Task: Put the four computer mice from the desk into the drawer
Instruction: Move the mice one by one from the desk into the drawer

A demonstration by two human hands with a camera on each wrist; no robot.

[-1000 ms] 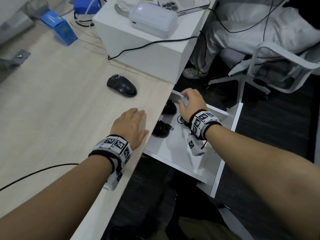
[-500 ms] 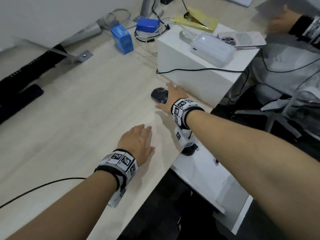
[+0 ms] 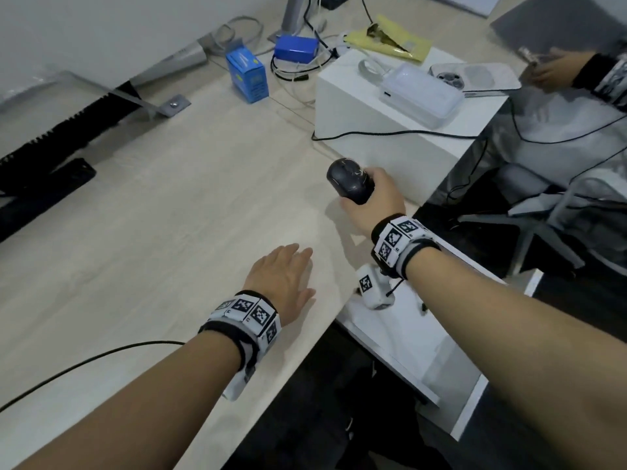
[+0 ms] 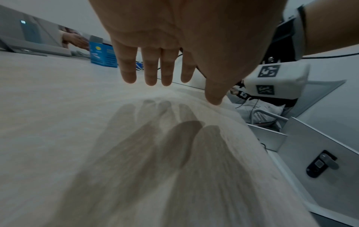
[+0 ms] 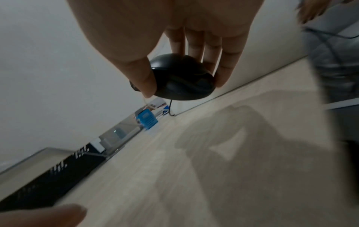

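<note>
Our right hand [image 3: 375, 201] grips the black mouse [image 3: 351, 180], lifted off the desk [image 3: 163, 232]. Just left of it, our left hand [image 3: 283, 279] hovers flat, fingers straight.

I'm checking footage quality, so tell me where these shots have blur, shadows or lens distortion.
Head view: sharp, edges bowed by the wide lens. Left wrist view: the left hand throws a doubled shadow on the desk, which looks smeared up close. Right wrist view: tilted and motion-blurred, but the mouse in the right hand stays readable.

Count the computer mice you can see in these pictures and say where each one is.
1: a black mouse held in the right hand above the desk. Others may lie hidden in the drawer under that arm.
</note>
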